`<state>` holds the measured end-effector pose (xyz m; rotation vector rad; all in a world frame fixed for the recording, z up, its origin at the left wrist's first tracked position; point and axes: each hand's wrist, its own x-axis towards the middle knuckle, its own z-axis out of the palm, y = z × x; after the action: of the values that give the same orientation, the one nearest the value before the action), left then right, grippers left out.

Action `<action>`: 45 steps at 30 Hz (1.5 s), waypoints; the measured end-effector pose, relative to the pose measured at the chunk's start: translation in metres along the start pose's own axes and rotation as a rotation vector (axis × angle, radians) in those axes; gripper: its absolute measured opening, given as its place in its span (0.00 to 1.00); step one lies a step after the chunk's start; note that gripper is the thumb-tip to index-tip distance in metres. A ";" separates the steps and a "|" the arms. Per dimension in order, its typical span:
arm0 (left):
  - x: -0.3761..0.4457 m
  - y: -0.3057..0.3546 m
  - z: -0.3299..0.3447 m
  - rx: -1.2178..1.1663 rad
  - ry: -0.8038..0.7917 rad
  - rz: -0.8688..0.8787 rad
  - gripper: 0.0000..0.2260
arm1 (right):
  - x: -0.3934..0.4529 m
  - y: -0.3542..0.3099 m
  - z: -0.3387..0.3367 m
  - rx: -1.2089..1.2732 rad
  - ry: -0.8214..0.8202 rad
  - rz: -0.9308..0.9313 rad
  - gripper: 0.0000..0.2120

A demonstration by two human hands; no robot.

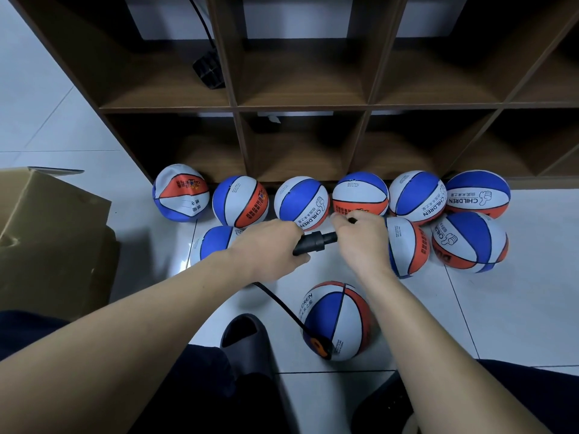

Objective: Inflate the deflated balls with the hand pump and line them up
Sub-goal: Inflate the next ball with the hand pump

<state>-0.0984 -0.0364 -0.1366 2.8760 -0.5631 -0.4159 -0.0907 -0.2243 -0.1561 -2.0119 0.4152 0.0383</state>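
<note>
Hand pump [315, 242] spans my two fists: left hand [266, 249] wraps its barrel, right hand [360, 236] grips the handle end; its hose [282, 303] drops to the ball [338, 321] below.

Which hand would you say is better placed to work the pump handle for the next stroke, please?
The right hand, probably. It grips the handle end of the hand pump, while the left hand holds the barrel steady. The hose runs down to the ball by the person's feet.

White tiled floor [517, 308]: row of balls [360, 195] at twelve o'clock, cardboard box [53, 239] at nine, one ball [336, 321] at six.
</note>
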 end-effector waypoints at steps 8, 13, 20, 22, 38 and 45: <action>-0.003 -0.016 -0.001 0.100 -0.026 -0.055 0.09 | 0.018 0.022 -0.030 0.120 0.149 0.109 0.22; -0.004 -0.017 0.000 0.128 -0.030 -0.052 0.09 | 0.003 0.021 -0.006 0.037 0.172 0.076 0.20; -0.002 -0.012 0.003 0.100 -0.016 -0.040 0.09 | -0.013 0.008 0.019 -0.003 0.119 0.003 0.17; -0.003 -0.012 0.005 0.099 -0.016 -0.039 0.10 | -0.019 0.004 0.024 -0.011 0.072 -0.013 0.18; -0.001 -0.006 0.006 0.058 -0.014 -0.023 0.12 | -0.004 0.006 0.013 0.012 -0.065 0.041 0.23; 0.000 -0.019 0.004 0.057 -0.043 -0.052 0.10 | 0.021 0.018 -0.028 0.173 0.070 0.149 0.22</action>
<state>-0.0938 -0.0196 -0.1449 2.9486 -0.5159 -0.4789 -0.0809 -0.2621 -0.1631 -1.8134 0.5925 0.0237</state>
